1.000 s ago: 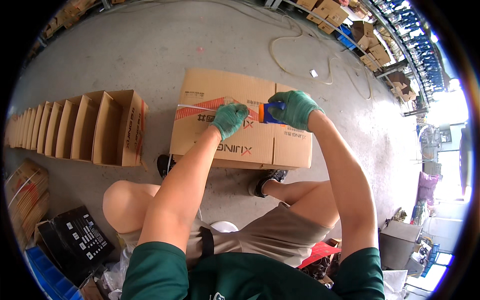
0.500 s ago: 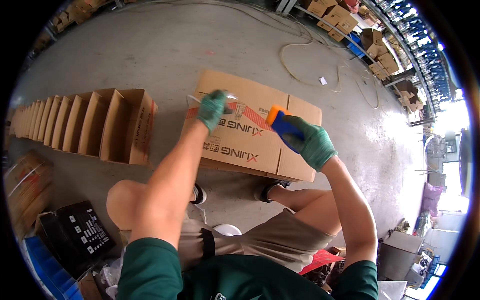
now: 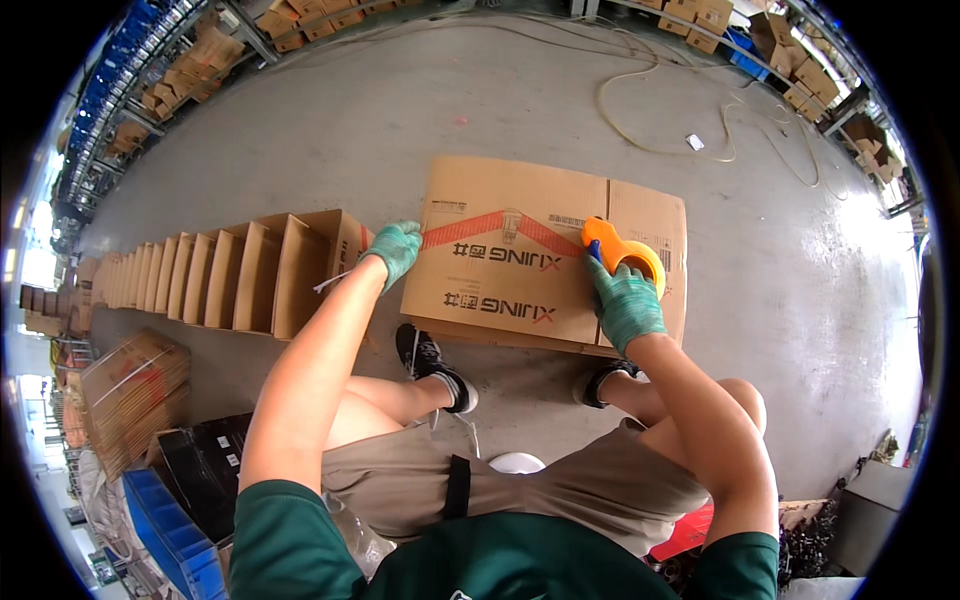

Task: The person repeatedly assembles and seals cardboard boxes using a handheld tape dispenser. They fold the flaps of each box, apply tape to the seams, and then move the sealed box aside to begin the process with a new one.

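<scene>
A flattened brown cardboard carton (image 3: 520, 250) with red and black print lies on top of a low stack in front of me. My right hand (image 3: 628, 300), in a green glove, grips an orange tape dispenser (image 3: 608, 236) with a blue part, resting over the carton's right side. Its yellow tape ring shows above my fingers. My left hand (image 3: 396, 250), also gloved in green, is at the carton's left edge with its fingers curled. A thin white strip (image 3: 330, 283) sticks out from under it, beside the forearm. The left fingertips are partly hidden.
A long row of open cardboard boxes (image 3: 260, 280) stretches off to the left. Bundled flat cardboard (image 3: 135, 390), a black box (image 3: 205, 465) and a blue crate (image 3: 170, 535) lie at lower left. A pale hose (image 3: 620, 125) curls over the far floor. Shelves with boxes line the back.
My left hand has moved from above the carton to its left edge. My right hand has lowered and turned the tape dispenser, so its yellow ring shows. The view has shifted left.
</scene>
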`<move>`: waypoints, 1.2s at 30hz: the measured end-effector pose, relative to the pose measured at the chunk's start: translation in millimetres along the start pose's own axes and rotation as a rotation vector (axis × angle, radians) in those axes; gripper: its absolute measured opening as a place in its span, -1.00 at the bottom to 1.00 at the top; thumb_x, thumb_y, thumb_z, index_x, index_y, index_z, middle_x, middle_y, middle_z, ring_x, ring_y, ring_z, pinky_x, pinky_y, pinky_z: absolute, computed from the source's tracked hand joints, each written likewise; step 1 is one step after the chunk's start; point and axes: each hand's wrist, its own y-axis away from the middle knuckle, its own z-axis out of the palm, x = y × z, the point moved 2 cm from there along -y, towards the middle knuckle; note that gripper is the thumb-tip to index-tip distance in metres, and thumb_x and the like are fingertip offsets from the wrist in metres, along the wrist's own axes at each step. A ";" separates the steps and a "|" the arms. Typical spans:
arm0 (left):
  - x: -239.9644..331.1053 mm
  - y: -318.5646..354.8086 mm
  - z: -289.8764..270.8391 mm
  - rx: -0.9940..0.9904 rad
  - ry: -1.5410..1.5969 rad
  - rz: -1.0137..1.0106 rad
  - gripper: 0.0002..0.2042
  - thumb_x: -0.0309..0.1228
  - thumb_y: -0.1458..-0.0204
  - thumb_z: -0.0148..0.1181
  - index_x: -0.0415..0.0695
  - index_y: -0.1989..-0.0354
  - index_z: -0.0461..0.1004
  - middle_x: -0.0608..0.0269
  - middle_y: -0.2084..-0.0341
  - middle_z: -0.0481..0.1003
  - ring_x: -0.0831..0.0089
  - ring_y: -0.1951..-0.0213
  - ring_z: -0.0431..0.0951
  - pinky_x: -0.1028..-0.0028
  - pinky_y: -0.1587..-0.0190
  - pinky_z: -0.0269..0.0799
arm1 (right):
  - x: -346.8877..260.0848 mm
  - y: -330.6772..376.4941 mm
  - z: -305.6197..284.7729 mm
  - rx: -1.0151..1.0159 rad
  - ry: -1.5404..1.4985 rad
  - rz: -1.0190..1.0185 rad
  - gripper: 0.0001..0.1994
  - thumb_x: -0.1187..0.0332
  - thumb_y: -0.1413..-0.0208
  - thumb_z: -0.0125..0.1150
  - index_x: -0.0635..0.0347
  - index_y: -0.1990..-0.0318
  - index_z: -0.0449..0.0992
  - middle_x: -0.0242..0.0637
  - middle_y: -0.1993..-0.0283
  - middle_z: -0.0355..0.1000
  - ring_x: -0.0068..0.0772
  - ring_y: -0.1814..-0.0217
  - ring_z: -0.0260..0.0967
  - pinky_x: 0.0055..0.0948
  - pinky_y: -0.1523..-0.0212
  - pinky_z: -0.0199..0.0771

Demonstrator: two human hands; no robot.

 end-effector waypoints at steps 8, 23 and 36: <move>26.5 10.0 -2.4 0.030 0.272 -0.105 -0.64 -0.33 -0.32 -0.04 -0.11 -0.24 0.42 0.32 0.17 0.53 0.49 0.18 0.51 0.41 0.09 0.49 | 1.1 1.9 2.5 0.052 0.005 -0.028 -0.34 0.45 -0.06 0.20 -0.11 -0.39 0.28 0.06 0.10 0.44 0.09 0.06 0.43 -0.04 -0.06 0.39; 43.1 -14.4 -12.8 0.061 0.294 -0.287 -0.71 -0.35 -0.29 -0.05 -0.06 -0.11 0.48 0.35 0.23 0.55 0.49 0.29 0.51 0.47 0.32 0.55 | 2.4 0.4 8.5 0.061 -0.002 -0.019 -0.37 0.53 -0.09 0.09 -0.12 -0.38 0.30 0.05 0.08 0.44 0.08 0.05 0.45 -0.04 -0.06 0.38; 73.0 4.2 -24.8 0.061 0.533 0.112 -0.59 -0.42 -0.20 0.15 -0.19 -0.21 0.32 0.12 -0.01 0.50 0.31 -0.05 0.49 0.25 -0.16 0.43 | 7.9 1.1 -10.3 -0.003 -0.222 0.046 -0.49 0.45 -0.12 0.20 0.01 -0.27 0.34 -0.06 0.15 0.47 -0.07 0.10 0.46 -0.20 0.05 0.47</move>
